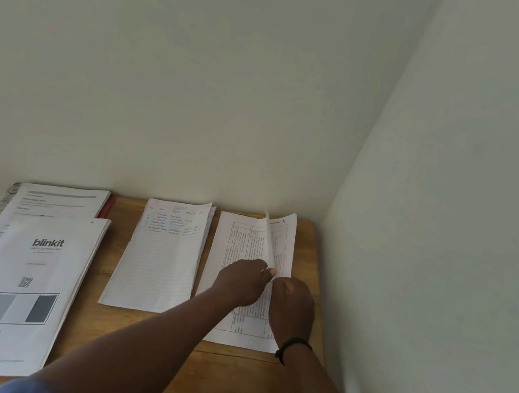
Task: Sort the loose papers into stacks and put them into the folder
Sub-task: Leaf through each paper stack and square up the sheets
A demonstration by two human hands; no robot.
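**Both hands at the table-printed stack**

A sheet (268, 240) is pinched at its near edge and lifted by the left hand (242, 281) above the table-printed stack (250, 281), which lies by the right-hand wall on the wooden desk (96, 323). The right hand (291, 309) is curled beside it on the stack; whether it grips paper cannot be told. Left of that stack lies the lined-paper stack (160, 259), and further left the "blinkit" stack (15, 289), overlapping printed sheets (59, 199) on a red folder (109, 204).

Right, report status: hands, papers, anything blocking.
Left hand and right hand both pinching a lifted sheet on the table-printed stack. Three stacks laid out. Nothing blocking.
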